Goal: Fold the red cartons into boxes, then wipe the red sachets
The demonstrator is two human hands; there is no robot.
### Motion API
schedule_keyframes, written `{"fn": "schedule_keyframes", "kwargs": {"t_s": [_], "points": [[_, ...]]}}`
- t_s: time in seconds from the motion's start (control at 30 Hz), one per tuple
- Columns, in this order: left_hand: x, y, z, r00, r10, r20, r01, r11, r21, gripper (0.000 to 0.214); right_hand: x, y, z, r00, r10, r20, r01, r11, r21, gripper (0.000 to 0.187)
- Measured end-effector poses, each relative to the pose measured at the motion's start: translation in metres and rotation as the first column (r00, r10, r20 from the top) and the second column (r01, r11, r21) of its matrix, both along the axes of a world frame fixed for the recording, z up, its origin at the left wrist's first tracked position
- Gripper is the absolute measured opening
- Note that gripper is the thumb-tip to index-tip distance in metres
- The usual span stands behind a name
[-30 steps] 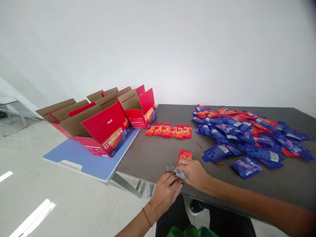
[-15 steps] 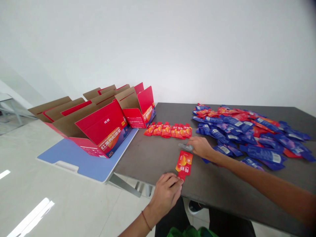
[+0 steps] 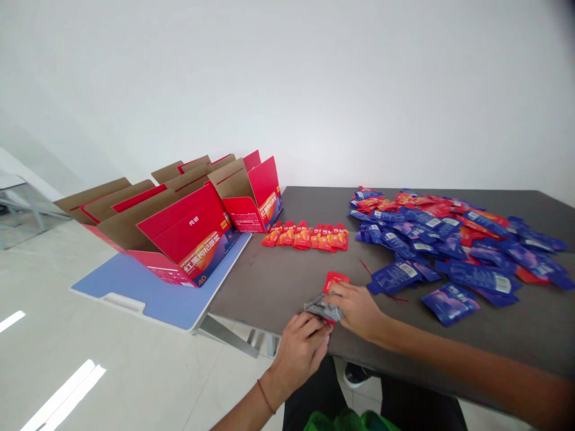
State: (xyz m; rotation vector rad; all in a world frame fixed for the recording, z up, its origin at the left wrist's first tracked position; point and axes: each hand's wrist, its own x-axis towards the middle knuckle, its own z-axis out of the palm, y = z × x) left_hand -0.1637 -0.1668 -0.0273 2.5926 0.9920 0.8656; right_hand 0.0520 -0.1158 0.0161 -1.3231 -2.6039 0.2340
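Observation:
Near the table's front edge, my left hand (image 3: 302, 348) is closed on the narrow end of a red pouch (image 3: 335, 278) lying on the table. My right hand (image 3: 357, 308) grips a crumpled grey cloth (image 3: 324, 307) over the middle of that pouch, covering most of its print. Only the pouch's red far end and a sliver by my left fingers show. Behind my hands, a row of several red-orange pouches (image 3: 302, 236) lies side by side. To the right is a large heap of blue pouches (image 3: 433, 233) mixed with red ones.
Open red cartons (image 3: 184, 230) stand on the left, partly on a blue board (image 3: 175, 305) beside the dark table (image 3: 278, 281). A single blue pouch (image 3: 450, 303) lies at the heap's near edge. Two thin red strips lie by the heap. A white wall is behind.
My right hand has drawn the grey cloth toward me, from beyond the red pouch onto it. My left hand stays at the pouch's narrow end. More blue pouches at the heap's near edge are uncovered.

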Motion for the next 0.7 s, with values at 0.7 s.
{"fn": "schedule_keyframes", "kwargs": {"t_s": [0.7], "points": [[0.008,0.010,0.024,0.970,0.056,-0.237,-0.036,0.995,0.088,0.017,0.192,-0.021,0.054,0.722,-0.357,-0.592,0.580,0.780,0.236,0.020]]}}
